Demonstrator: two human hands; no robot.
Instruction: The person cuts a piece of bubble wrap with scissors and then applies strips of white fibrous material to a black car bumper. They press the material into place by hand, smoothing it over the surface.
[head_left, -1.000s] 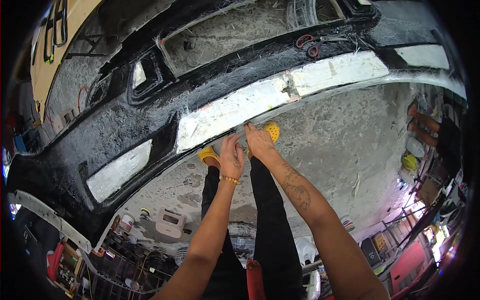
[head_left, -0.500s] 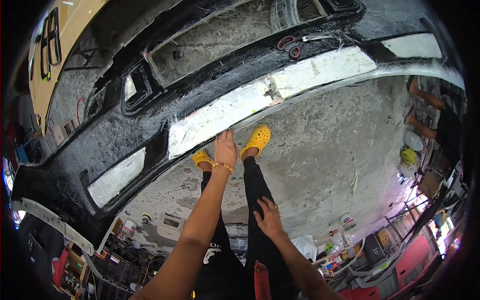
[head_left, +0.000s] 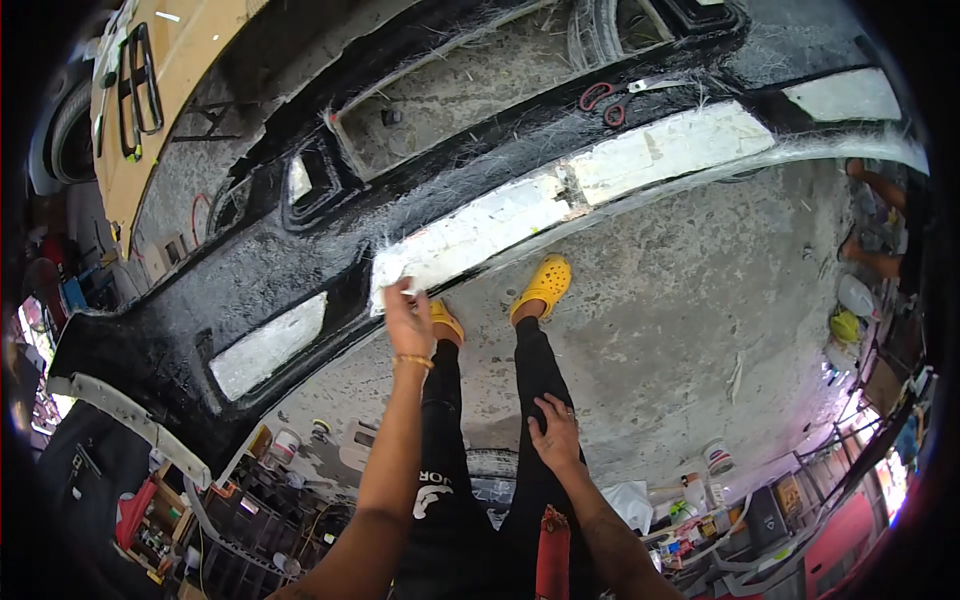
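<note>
My left hand (head_left: 408,325) is at the left end of a long white patch (head_left: 475,235) set along a large black, fibre-covered panel shaped like a car bumper (head_left: 265,260). Its fingers are bent together, slightly blurred, against the white surface; what they hold, if anything, cannot be made out. My right hand (head_left: 556,437) rests on my black trouser leg around the knee, fingers apart and holding nothing. A pair of scissors (head_left: 617,100) with red and black handles lies on the panel above the patch. Loose pale fibres are scattered around the scissors.
Below the panel is a worn concrete floor (head_left: 660,330), where my yellow clogs (head_left: 545,287) stand. A tan board (head_left: 180,60) is at upper left. Tubs and clutter line the near side. Another person's legs (head_left: 885,225) show at far right.
My left hand has moved left along the lower edge and up onto the patch's end, its fingers now bent. The right hand stays at the leg. The whole view has shifted slightly.
</note>
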